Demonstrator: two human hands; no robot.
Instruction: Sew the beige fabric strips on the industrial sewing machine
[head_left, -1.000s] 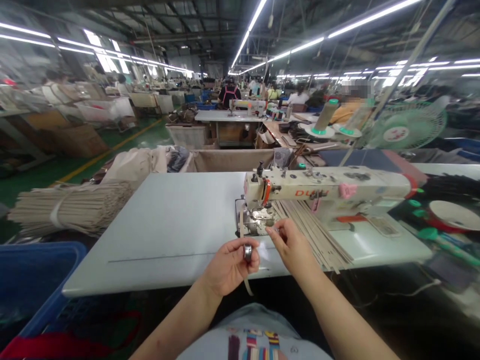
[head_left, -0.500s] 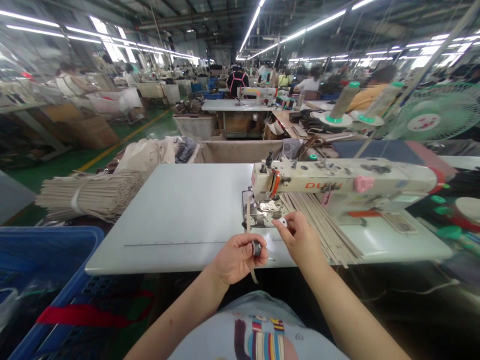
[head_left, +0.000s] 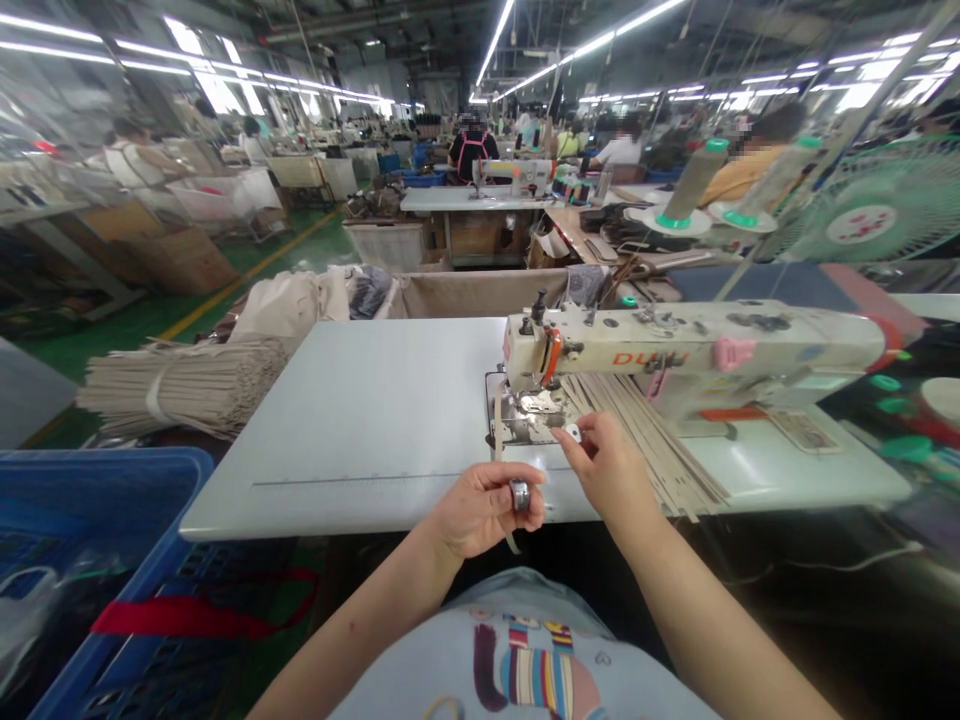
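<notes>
Inside a wide sewing workshop under long strip lights (head_left: 497,40), faces a pale surface (head_left: 375,410) bearing a sewing machine (head_left: 712,340) on the right and a printed ruler line (head_left: 375,477) along the near side. With the left hand (head_left: 487,510), near the front edge, pinches a shiny metal bobbin case (head_left: 520,494) between thumb and curled fingers. With the right hand (head_left: 611,470), a little farther in and just before the needle plate (head_left: 529,425), pinches a small white bobbin (head_left: 573,433) between thumb and fingertips, well clear of the bobbin case. Keeps both hands apart, neither one spread. Has a narrow beige strip (head_left: 498,425) running from under the machine head, past the left hand and over the edge; cannot tell whether also gripping it. Beside the right hand, under the machine arm, shows loose beige strips (head_left: 637,430) lying in a fan. To the left, off the surface, shows a thick bundle (head_left: 202,385) of similar strips tied with a white band (head_left: 156,395), then nearer, a blue plastic crate (head_left: 187,465) with a red strap (head_left: 180,620) beside it. Beyond the machine, includes two thread cones (head_left: 697,185) and a green fan (head_left: 862,225).
</notes>
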